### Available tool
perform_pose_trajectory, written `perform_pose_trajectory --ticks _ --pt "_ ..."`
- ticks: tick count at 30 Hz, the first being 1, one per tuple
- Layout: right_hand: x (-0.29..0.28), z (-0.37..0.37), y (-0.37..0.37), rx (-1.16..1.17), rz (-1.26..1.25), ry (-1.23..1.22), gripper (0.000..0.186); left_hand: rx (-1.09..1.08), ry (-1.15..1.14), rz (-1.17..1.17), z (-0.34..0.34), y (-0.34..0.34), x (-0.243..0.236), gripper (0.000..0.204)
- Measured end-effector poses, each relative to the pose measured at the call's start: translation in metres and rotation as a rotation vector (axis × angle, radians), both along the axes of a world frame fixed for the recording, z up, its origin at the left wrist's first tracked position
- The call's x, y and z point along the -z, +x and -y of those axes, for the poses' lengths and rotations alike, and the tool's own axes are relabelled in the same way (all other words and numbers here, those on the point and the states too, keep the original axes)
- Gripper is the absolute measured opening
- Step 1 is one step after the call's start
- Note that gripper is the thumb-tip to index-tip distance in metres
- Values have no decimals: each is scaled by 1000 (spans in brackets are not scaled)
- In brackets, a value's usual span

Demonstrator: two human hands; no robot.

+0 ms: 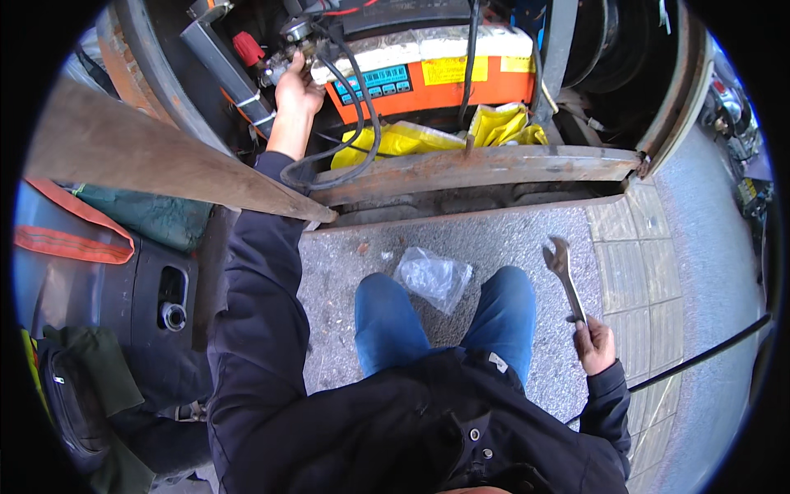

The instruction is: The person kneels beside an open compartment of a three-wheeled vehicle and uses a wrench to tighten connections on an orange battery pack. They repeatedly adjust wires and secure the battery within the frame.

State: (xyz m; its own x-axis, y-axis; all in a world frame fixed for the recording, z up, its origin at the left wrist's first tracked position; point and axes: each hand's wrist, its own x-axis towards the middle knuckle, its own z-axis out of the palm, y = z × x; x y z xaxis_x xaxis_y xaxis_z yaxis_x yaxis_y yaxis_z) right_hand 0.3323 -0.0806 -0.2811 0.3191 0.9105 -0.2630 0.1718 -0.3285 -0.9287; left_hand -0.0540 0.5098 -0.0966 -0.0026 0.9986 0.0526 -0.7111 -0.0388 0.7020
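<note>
My left hand (296, 86) reaches up into a vehicle's battery bay, its fingers closed around a cable clamp (290, 51) at the terminal of an orange and white battery (436, 78). Thick black cables (358, 123) loop down beside that hand. A red terminal cap (247, 48) sits just left of it. My right hand (594, 344) hangs low at my side, gripping the handle of a steel open-ended wrench (564, 276) whose jaw points up. My blue-jeaned knees (448, 317) are below the bay.
A rusty metal ledge (477, 165) fronts the bay, with yellow rags (444, 136) behind it. A crumpled clear plastic bag (432, 276) lies on the grey pavement between my knees. A dark door panel (156, 288) with orange trim stands at left. A black cable (708, 350) crosses the paving at right.
</note>
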Motion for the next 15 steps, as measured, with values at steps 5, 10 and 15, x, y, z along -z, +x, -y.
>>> perform_pose_trajectory --ticks 5,10,15 --pt "-121 -73 -77 -284 -8 383 36 98 12 -10 -9 -8 -2 5" --pt "-212 -147 -138 -375 -88 447 37 40 18 -120 -10 16 10 17" --pt "-263 -215 -180 -446 53 374 39 -35 -30 -3 -6 21 13 22"
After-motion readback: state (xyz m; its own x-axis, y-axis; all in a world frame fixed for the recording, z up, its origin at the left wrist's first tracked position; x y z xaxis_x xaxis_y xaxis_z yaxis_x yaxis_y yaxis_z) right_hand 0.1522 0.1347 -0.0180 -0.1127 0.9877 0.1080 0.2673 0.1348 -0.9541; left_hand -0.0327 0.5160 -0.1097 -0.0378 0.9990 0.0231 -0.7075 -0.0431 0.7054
